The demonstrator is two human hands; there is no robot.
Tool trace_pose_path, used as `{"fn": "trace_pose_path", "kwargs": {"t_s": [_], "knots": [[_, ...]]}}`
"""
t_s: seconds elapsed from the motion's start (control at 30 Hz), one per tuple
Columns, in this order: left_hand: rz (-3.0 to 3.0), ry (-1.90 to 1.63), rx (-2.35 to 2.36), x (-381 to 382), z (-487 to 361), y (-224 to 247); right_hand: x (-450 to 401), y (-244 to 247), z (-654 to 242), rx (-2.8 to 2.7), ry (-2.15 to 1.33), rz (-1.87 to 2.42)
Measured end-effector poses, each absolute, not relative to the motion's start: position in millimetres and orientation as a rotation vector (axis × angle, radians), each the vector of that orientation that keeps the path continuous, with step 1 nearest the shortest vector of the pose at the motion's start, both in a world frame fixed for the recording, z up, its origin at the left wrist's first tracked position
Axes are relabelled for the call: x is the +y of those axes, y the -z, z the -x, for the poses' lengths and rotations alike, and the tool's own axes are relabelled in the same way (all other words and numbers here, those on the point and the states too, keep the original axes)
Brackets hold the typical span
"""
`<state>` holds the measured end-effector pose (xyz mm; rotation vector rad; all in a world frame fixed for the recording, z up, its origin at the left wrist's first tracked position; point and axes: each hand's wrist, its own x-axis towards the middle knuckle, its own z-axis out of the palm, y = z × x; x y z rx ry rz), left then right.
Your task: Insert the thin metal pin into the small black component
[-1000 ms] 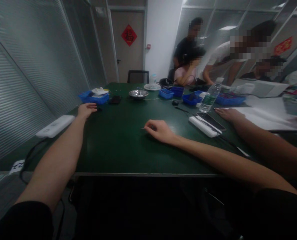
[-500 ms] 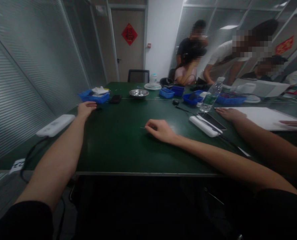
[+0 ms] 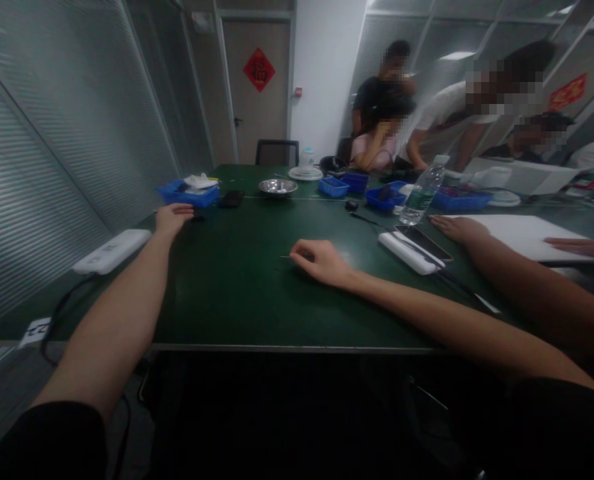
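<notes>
My right hand (image 3: 321,261) rests on the green table (image 3: 227,293), its thumb and forefinger pinched on a thin needle-like piece (image 3: 285,257) that points left. Farther left, my left hand (image 3: 173,219) lies on the table just in front of a blue tray (image 3: 189,193) holding white tissue. Its fingers point right and lie close together; whether they hold something small cannot be made out. A metal bowl (image 3: 277,188) stands between and beyond my hands, with small pale items inside. A black phone-like object (image 3: 231,198) lies beside the blue tray.
White power strips lie left (image 3: 111,251) and right (image 3: 411,253). At the right are a dark phone, a water bottle (image 3: 423,192), blue trays (image 3: 385,197), and another person's hands on white paper (image 3: 517,235). Several people are across the table. The table's front edge (image 3: 287,348) is near me.
My two hands have stayed in place. At the right, the neighbouring person's far hand has moved left over the white paper.
</notes>
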<state>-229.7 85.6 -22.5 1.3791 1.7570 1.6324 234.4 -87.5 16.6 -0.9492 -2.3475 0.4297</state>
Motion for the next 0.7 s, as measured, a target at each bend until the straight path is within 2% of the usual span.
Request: {"fn": "trace_pose_path", "kwargs": {"t_s": [0.23,0.5,0.7], "knots": [[-1.495,-1.579,1.924,85.0,232.9,22.6,-88.7,-17.6,-233.9,-2.351,-0.427,0.954],[-1.886,-1.097,2.179,87.2,232.2,23.1,-89.3,-17.7,-233.7,-2.323,-0.426,0.943],[-2.212,-1.16,1.896,83.1,196.6,11.0,-85.3,-14.5,-233.2,-2.265,-0.403,0.958]]}}
